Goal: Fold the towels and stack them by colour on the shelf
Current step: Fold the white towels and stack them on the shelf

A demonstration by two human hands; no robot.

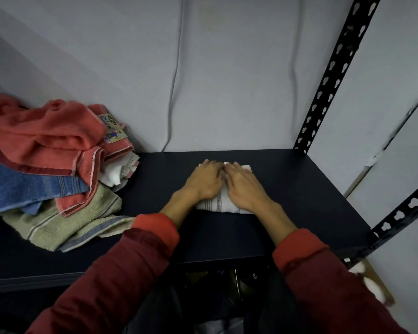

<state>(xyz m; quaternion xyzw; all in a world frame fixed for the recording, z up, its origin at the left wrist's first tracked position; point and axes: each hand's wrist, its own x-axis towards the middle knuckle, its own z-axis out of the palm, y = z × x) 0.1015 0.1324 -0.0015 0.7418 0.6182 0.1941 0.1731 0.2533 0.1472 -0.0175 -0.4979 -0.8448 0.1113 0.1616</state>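
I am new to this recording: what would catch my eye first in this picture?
First, the left hand and right hand pressing flat on a folded white towel at mid-shelf. Then the untidy heap at the left: a red towel on top, a blue towel and a green towel beneath.

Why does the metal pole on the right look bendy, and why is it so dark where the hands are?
In the head view, the wide-angle lens curves the shelf post near the frame's edge; light is dim, so the dark shelf shows little detail; the left hand and right hand, pressing the white towel, look slightly soft, fingertips most; the towel pile is sharper.
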